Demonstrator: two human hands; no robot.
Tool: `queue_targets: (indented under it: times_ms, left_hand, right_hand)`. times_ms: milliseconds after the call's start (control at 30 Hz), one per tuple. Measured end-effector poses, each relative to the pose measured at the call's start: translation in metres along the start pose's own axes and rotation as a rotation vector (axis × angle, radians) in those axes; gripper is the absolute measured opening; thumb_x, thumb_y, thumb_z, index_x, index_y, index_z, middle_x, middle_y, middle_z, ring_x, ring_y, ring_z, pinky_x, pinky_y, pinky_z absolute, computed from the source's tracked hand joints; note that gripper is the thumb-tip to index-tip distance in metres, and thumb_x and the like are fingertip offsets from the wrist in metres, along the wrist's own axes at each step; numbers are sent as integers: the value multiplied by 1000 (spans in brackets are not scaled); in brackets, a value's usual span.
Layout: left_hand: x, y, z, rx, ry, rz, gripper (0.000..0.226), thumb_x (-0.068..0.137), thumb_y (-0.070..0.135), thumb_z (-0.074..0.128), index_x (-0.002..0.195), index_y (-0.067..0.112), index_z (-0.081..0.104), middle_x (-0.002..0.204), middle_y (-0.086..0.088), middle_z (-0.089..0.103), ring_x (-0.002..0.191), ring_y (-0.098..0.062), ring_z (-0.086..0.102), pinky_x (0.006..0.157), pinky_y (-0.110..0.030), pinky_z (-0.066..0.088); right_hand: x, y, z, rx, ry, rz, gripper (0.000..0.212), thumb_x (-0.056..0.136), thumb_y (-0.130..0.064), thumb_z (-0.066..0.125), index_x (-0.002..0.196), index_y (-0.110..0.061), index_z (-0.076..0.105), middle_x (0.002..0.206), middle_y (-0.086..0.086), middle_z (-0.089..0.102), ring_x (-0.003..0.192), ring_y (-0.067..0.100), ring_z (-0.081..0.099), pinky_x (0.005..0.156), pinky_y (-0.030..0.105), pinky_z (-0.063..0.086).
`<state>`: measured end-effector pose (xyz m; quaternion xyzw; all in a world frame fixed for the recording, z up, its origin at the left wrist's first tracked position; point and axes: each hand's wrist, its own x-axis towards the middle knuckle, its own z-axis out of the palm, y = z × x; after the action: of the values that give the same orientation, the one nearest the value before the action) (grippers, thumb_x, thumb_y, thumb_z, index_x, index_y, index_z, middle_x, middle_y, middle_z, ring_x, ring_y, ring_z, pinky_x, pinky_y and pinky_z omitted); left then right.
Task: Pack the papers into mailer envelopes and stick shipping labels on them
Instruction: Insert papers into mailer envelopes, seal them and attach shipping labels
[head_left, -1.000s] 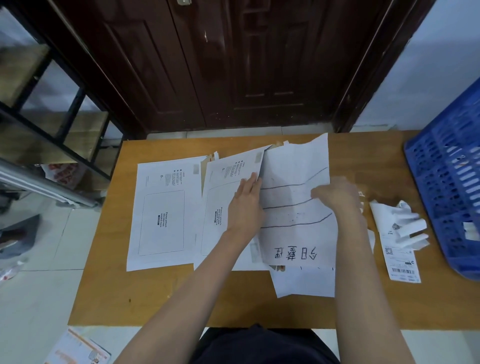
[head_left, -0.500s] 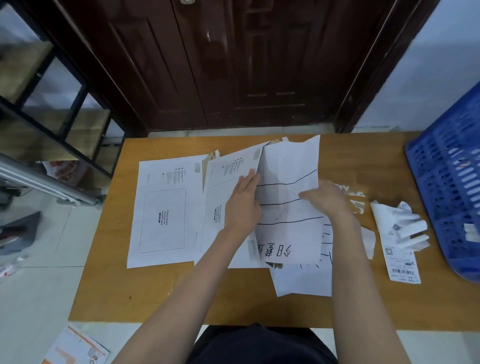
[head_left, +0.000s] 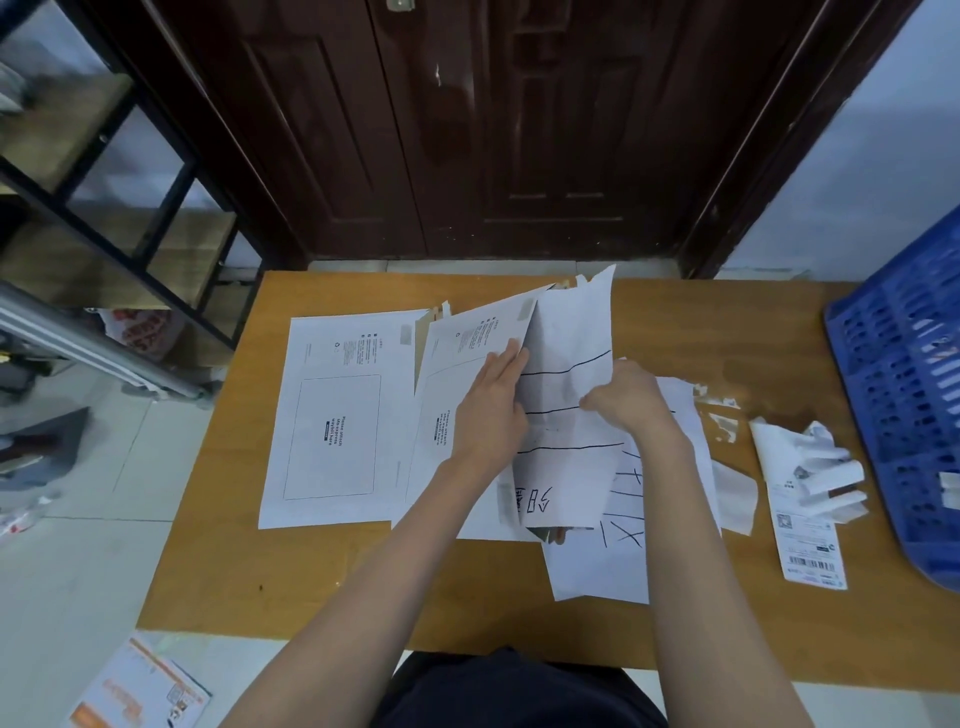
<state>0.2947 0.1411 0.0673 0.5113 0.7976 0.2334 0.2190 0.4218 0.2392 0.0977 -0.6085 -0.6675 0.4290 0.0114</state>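
Showing two bare forearms, sleeveless to frame edge; left hand (head_left: 488, 410) and right hand (head_left: 631, 400) ungloved, ringless; wearing dark navy fabric garment (head_left: 519, 691).

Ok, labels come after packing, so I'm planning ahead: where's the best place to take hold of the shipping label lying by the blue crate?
Probably the near, barcode end of the shipping label, pinched from the person's side. That end lies flat and clear on the table, while the far end is tucked under crumpled backing strips and sits close to the blue crate.
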Motion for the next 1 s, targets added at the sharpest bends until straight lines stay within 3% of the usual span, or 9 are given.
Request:
queue_targets:
  times_ms: [100,333,400,567,667,800,1000]
  left_hand:
    - [-1,-4,-2,-21,-21,18,65,93,-2,41,150,25,26,158,14,17,147,-12,13,108,-31,36]
    - [7,-17,-13,-70,-13,16,66,90,-1,41,149,26,31,156,16,21,146,-9,17,110,-35,37]
    - [5,-14,-11,-56,-20,21,66,90,-1,41,150,25,30,157,16,20,146,-10,16,110,-36,38]
    - [1,-11,-7,-68,-32,48,66,91,-1,42,150,25,29,157,15,21,146,-11,17,109,-34,38]
    - [6,-17,-12,-82,4,32,64,92,2,46,150,25,30,157,13,23,146,-12,19,110,-32,36]
    - [10,-20,-17,-63,3,35,62,94,5,45,149,27,30,156,13,24,145,-13,21,108,-34,39]
    - [5,-19,-10,-46,-22,65,62,94,4,45,149,27,30,156,14,23,145,-12,21,106,-33,41]
  right_hand:
    - [5,1,6,4,-15,-4,23,81,-2,60,103,1,63,92,9,58,94,31,59,68,26,42]
    - [16,4,-10,-4,-23,39,25,81,-2,62,105,6,64,111,18,66,102,31,61,72,31,49]
    - [19,-2,-5,13,-41,23,26,79,-2,65,104,5,64,110,17,66,101,31,61,63,27,43]
    - [18,-19,31,135,-152,-49,24,78,0,61,101,-8,67,92,5,64,91,22,59,65,24,44]
    - [17,-15,49,274,-208,-18,24,78,-4,63,98,-17,69,94,3,69,93,23,62,76,29,49]
    - [17,-6,52,319,-153,11,32,73,0,64,100,-15,70,101,7,70,97,25,63,87,38,53]
    - [20,-12,48,236,-133,-7,31,73,4,57,96,-11,71,93,7,69,90,25,62,73,29,48]
